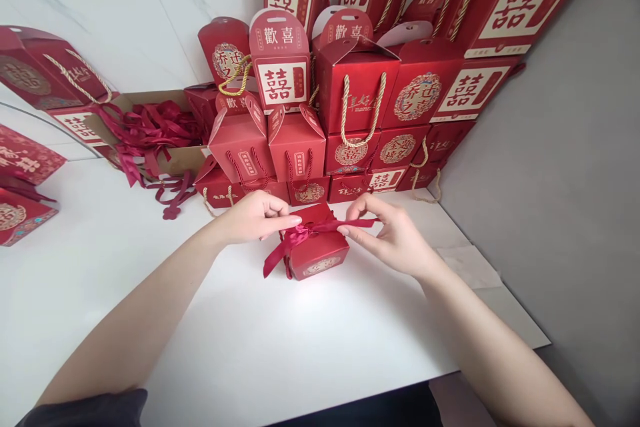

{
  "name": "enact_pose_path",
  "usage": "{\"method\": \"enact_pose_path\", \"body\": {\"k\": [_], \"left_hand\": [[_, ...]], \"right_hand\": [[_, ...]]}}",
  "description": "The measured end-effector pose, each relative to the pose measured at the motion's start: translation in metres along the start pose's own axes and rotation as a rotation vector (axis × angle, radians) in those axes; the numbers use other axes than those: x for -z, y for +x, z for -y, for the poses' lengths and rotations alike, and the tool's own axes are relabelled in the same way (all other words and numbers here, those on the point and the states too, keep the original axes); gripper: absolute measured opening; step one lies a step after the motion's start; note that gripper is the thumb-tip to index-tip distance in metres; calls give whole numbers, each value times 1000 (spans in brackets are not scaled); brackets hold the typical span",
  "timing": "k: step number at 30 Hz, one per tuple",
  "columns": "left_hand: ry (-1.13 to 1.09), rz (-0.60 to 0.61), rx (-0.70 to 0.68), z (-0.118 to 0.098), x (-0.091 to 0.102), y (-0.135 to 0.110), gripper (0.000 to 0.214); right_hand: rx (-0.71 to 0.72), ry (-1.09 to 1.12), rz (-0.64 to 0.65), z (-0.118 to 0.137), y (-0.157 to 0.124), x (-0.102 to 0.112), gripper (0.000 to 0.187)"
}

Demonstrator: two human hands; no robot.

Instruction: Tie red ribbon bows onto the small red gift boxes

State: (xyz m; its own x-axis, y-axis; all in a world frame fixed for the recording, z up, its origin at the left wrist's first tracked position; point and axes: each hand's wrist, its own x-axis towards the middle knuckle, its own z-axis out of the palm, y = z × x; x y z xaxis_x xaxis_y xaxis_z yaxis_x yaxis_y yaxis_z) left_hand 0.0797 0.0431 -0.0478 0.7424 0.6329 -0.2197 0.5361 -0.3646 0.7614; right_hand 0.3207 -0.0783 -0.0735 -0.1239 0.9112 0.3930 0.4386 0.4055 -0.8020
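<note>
A small red gift box [316, 257] sits on the white table [280, 340] in front of me. A dark red ribbon [295, 240] crosses its top, with loose ends hanging off its left side. My left hand [255, 215] pinches the ribbon at the box's top left corner. My right hand [395, 230] pinches the ribbon's other end at the right and pulls it out sideways. Both hands have their fingers closed on the ribbon.
A tall stack of red gift boxes with rope handles [360, 93] fills the back of the table. A cardboard box of loose red ribbons [160, 133] stands at the back left. More red boxes [20, 187] lie at the left edge. A grey wall [565, 167] runs along the right.
</note>
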Motion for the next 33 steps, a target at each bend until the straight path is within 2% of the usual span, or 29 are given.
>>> {"method": "enact_pose_path", "body": {"k": [3, 8, 13, 17, 21, 22, 23, 24, 27, 28, 29, 33], "left_hand": [[43, -37, 20, 1, -2, 0, 44], [53, -39, 16, 1, -1, 1, 44], [5, -42, -11, 3, 0, 4, 45], [14, -46, 7, 3, -2, 5, 45], [56, -42, -36, 3, -4, 4, 41], [59, -24, -49, 3, -4, 3, 40], [58, -5, -59, 3, -3, 3, 39], [56, 13, -63, 4, -3, 3, 39], [49, 35, -63, 4, -2, 2, 40], [47, 31, -65, 5, -2, 2, 40], [45, 31, -67, 4, -2, 2, 40], [61, 27, -77, 3, -3, 3, 42]], "right_hand": [[-66, 139, 91, 3, -1, 4, 24], [-142, 326, 235, 3, -3, 6, 11], [-320, 461, 429, 2, -3, 11, 16], [-447, 487, 686, -3, -3, 18, 18], [-550, 446, 1041, -10, -4, 41, 20], [-566, 446, 1097, -12, -4, 46, 23], [-569, 458, 1074, -13, -4, 50, 27], [-549, 472, 975, -14, -3, 52, 29], [-384, 463, 408, -15, 3, 39, 27], [-335, 439, 272, -14, 5, 30, 25], [-323, 440, 239, -14, 7, 21, 25], [-399, 484, 331, -11, 10, -8, 27]]}}
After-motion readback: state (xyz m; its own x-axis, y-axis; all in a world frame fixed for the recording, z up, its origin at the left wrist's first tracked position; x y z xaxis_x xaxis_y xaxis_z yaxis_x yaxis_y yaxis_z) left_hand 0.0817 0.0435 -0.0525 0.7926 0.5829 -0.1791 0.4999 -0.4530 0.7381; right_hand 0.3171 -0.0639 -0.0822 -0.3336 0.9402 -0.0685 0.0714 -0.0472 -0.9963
